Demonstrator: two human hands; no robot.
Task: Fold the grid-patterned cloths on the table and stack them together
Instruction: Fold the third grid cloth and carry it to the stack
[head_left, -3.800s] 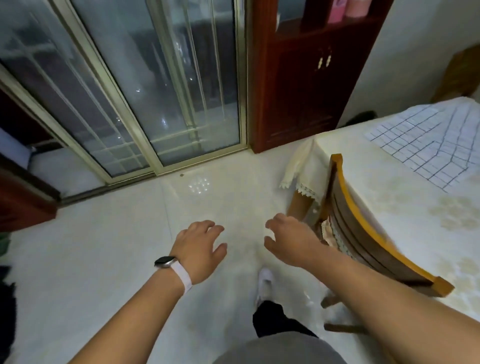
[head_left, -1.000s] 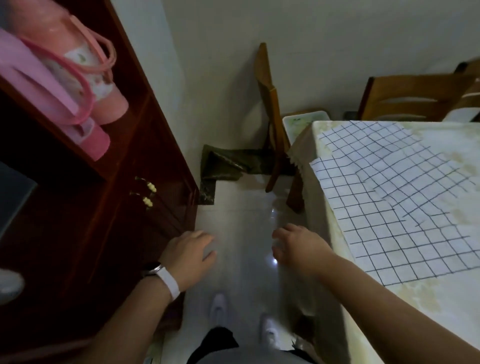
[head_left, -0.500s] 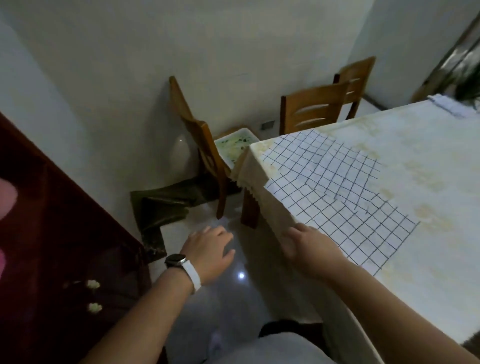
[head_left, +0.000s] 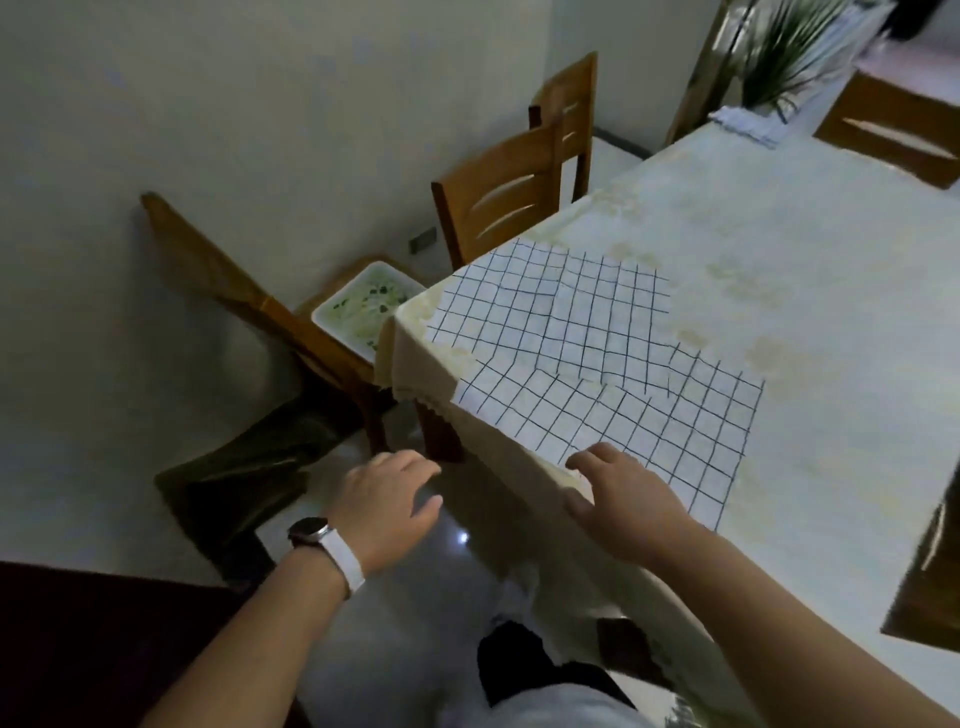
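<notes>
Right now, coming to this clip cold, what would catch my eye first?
The white grid-patterned cloths, spread flat and overlapping on the near corner of the table. Next, the two empty hands: the right hand at the cloths' near edge, fingers spread, the left hand over the floor. Beyond the corner, a white tray of greens sits on a chair.

The left hand (head_left: 387, 499) and right hand (head_left: 626, 506) are bare, as are both forearms down to the near edge; the left wrist carries a watch (head_left: 307, 532) — dark rounded face, white strap (head_left: 345, 561) wrapping the wrist; nearest, a pale grey garment (head_left: 561, 706) covers the torso, with dark trousers (head_left: 519, 662) just beyond it.
</notes>
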